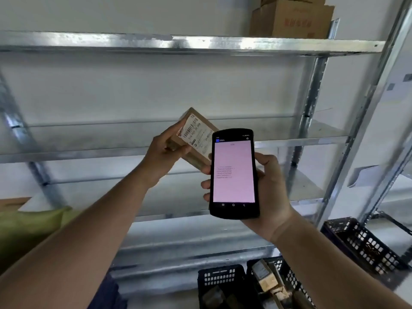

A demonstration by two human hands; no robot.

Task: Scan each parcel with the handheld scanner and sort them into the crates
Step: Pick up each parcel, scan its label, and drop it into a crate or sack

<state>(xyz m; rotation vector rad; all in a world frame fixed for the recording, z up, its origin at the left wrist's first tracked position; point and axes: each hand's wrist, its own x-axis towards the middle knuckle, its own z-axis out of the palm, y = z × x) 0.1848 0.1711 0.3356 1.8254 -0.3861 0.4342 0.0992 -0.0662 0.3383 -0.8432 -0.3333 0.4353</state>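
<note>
Big metal shelves (200,44) fill the wall. Black crates (223,284) sit at the bottom edge. The right hand (270,188) grips the scanner (234,172). The left hand (165,152) holds the small brown parcel (197,139) just behind the scanner's top.

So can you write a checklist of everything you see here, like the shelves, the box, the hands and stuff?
Surface: bare metal shelves.
Job's things: parcel, label facing the camera; scanner screen lit; three black crates, middle crate holds parcels.
Clutter: cardboard box on top shelf.
Grips: left hand holds parcel; right hand holds scanner.
Cables: nothing seen.
Surroundings: white wall; green thing at left.
</note>
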